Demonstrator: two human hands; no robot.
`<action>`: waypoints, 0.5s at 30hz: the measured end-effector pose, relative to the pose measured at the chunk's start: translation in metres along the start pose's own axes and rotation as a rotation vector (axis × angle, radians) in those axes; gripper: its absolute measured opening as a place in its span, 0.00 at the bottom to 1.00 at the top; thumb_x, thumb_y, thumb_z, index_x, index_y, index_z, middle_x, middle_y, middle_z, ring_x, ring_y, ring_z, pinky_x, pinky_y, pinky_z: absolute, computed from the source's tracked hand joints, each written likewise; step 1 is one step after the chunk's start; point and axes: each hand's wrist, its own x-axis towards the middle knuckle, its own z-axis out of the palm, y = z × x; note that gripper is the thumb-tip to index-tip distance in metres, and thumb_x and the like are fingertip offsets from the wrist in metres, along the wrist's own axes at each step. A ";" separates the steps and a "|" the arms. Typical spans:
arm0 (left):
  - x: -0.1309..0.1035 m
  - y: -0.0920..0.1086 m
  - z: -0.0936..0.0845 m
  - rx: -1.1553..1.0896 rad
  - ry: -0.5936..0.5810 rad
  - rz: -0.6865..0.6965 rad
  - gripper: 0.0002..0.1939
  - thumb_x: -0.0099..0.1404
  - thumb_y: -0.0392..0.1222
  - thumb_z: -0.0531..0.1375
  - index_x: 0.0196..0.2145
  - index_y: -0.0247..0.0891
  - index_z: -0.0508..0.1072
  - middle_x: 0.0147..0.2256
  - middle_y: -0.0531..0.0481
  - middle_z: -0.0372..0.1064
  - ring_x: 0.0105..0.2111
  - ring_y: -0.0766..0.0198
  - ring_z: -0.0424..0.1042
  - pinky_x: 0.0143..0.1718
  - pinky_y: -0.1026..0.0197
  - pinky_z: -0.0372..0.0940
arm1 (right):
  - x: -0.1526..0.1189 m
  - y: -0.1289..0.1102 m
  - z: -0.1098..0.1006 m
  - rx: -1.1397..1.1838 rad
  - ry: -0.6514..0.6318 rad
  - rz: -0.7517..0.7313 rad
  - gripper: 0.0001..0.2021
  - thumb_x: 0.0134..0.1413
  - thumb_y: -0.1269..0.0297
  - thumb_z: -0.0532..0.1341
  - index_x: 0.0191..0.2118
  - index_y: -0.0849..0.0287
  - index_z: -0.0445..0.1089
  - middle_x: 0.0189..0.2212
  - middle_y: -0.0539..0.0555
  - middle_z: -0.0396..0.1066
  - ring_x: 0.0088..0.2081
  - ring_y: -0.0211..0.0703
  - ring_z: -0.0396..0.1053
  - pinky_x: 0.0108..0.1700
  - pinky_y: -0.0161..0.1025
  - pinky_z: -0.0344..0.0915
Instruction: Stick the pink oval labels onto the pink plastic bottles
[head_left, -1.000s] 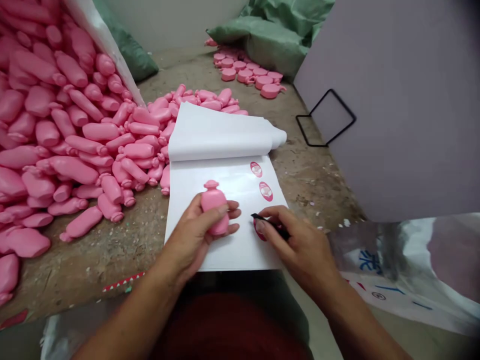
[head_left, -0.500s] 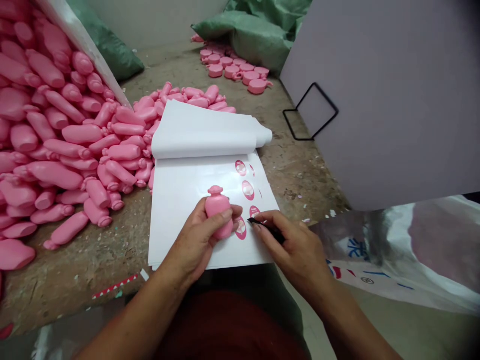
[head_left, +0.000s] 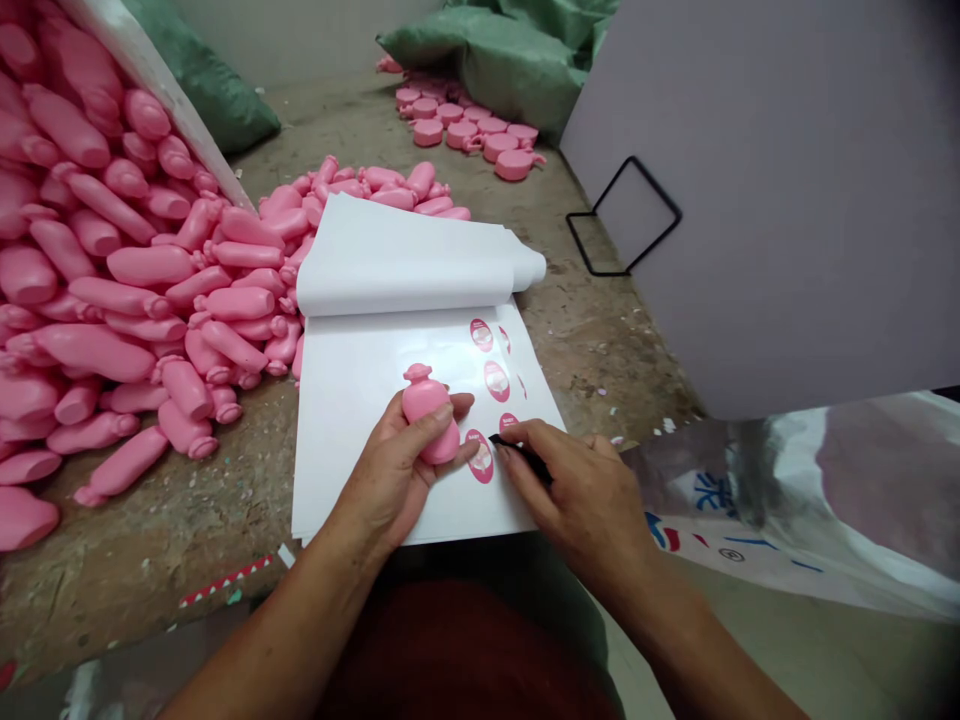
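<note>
My left hand [head_left: 401, 455] is wrapped round a small pink plastic bottle [head_left: 429, 412], its knobbed end pointing up and away from me. Between the thumb and fingers of my right hand [head_left: 570, 480] is a slim black pointed tool [head_left: 529, 460]; much of it is hidden in the grip. The tool's tip is at the right edge of an oval pink-and-white sticker [head_left: 480, 457]. Several such stickers run along the right side of a white sticker sheet [head_left: 360, 400], under both hands. The upper sheets are rolled back into a white paper fold [head_left: 412, 265].
A large heap of pink bottles [head_left: 150, 265] spills across the worn table [head_left: 247, 480] at left. Pink round pieces [head_left: 461, 133] lie at the back beside a green sack [head_left: 502, 65]. A grey panel with a black wire handle [head_left: 652, 195] stands at right, above a printed plastic bag [head_left: 787, 500].
My left hand and the bottle have shifted slightly left, uncovering more of the oval sticker. The tool's tip has moved a little left, to the sticker's edge.
</note>
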 end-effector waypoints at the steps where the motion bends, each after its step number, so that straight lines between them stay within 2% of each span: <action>1: 0.000 0.000 0.000 -0.001 -0.002 -0.002 0.14 0.61 0.34 0.65 0.44 0.39 0.69 0.42 0.44 0.74 0.51 0.56 0.70 0.47 0.51 0.73 | 0.000 -0.001 0.000 -0.007 -0.005 0.005 0.07 0.66 0.66 0.56 0.37 0.57 0.71 0.30 0.50 0.80 0.25 0.43 0.71 0.34 0.41 0.55; 9: 0.003 0.000 -0.003 -0.019 -0.026 -0.043 0.13 0.62 0.33 0.64 0.44 0.36 0.70 0.42 0.43 0.74 0.51 0.55 0.71 0.50 0.51 0.72 | 0.004 -0.001 0.003 0.087 -0.113 0.151 0.08 0.63 0.61 0.57 0.37 0.55 0.73 0.31 0.53 0.80 0.26 0.45 0.70 0.33 0.41 0.58; 15: 0.005 -0.001 -0.007 -0.189 -0.021 -0.012 0.09 0.65 0.33 0.62 0.44 0.34 0.70 0.40 0.43 0.77 0.47 0.60 0.76 0.51 0.56 0.71 | 0.011 0.006 -0.005 0.301 -0.225 0.231 0.09 0.62 0.59 0.57 0.38 0.54 0.74 0.27 0.51 0.77 0.27 0.45 0.71 0.33 0.40 0.62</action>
